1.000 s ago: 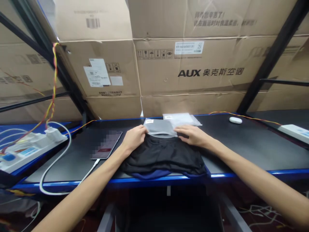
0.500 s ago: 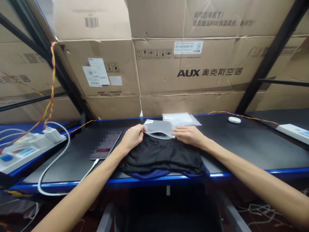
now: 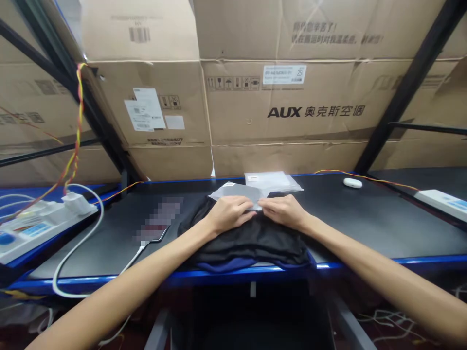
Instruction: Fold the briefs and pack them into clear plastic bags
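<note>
My left hand (image 3: 233,213) and my right hand (image 3: 282,210) are close together over a piece of dark cloth. Between them is a translucent plastic bag (image 3: 233,191) with a small white label at its far corner. My right hand pinches the bag's near right edge. The fingers of my left hand are closed on the near edge, just left of the right hand, and cover part of it. Beneath both hands lies the folded black fabric (image 3: 251,245), with a blue part (image 3: 228,265) showing along its front edge.
More translucent bags (image 3: 272,181) lie flat behind. A phone (image 3: 160,233) on a white cable is to the left, near a power strip (image 3: 32,231). A small white case (image 3: 352,183) and another power strip (image 3: 443,201) are at right. Cardboard (image 3: 237,121) stands behind the table.
My left hand has moved right along the bag's near edge, up to my right hand. The bag's mouth, which gaped before, is now drawn together and mostly covered.
</note>
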Available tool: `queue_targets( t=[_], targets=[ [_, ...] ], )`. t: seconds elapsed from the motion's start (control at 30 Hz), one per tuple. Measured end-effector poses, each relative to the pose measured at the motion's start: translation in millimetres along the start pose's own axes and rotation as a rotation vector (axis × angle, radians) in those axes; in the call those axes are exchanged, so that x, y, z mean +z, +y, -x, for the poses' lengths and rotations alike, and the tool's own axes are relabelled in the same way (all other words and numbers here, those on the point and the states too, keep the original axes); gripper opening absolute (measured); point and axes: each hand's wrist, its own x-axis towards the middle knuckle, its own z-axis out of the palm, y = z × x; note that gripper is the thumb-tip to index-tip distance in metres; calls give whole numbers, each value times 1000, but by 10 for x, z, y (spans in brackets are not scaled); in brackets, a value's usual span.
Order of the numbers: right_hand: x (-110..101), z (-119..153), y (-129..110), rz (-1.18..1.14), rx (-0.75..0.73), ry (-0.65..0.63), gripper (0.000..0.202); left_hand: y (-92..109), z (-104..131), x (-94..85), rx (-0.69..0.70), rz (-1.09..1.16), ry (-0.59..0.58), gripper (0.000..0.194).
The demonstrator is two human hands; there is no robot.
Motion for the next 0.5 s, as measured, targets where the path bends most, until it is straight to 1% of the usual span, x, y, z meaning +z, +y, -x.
queue_targets(
  t=[0.17, 0.27, 0.33, 0.5],
  targets=[
    [5, 4, -28, 10, -35, 38, 27, 73, -16, 31, 99, -75, 69, 26],
    [6, 8, -22, 28, -86, 75, 27, 70, -6, 26, 105, -98, 86, 26],
    [1, 15, -12, 40, -102, 70, 27, 47, 8, 14, 103, -109, 75, 25],
    [-49, 77, 61, 14, -124, 53, 25, -74, 89, -68, 67, -152, -4, 22]
  ],
)
